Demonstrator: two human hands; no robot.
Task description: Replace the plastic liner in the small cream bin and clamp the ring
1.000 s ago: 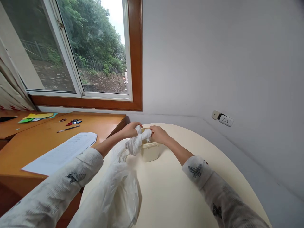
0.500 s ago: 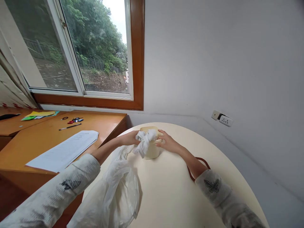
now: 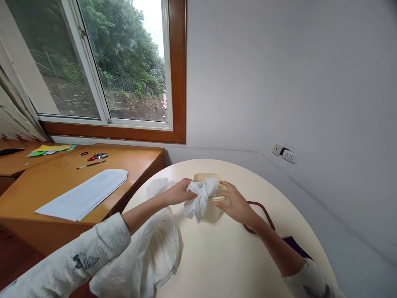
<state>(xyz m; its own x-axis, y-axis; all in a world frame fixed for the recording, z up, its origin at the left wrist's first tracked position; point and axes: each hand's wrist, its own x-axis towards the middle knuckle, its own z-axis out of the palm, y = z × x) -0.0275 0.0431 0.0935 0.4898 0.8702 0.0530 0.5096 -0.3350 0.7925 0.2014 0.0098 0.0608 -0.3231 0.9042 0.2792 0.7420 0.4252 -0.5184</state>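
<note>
On the round table a cream plastic container [image 3: 212, 214] stands between my two hands. My left hand [image 3: 181, 192] is closed on a knotted white plastic bag [image 3: 201, 198], which lies over the container's front left rim. My right hand [image 3: 235, 203] grips the container's right side, with fingers at the rim and the thumb in front. A larger crumpled white plastic bag [image 3: 149, 252] spreads over the table under my left forearm. Whether the two pieces of plastic are joined is hidden behind my left arm. The container's inside is mostly covered.
A brown loop-shaped strap [image 3: 265, 213] and a dark purple item [image 3: 297, 247] lie by my right forearm on the cream round table [image 3: 211, 265]. Left of it, a wooden desk [image 3: 145, 155] carries white papers [image 3: 89, 192], a pen [image 3: 91, 164] and small keys-like items [image 3: 98, 156].
Both hands, the container and the knotted plastic have shifted right and a little nearer to me. The purple item by my right forearm has come into view.
</note>
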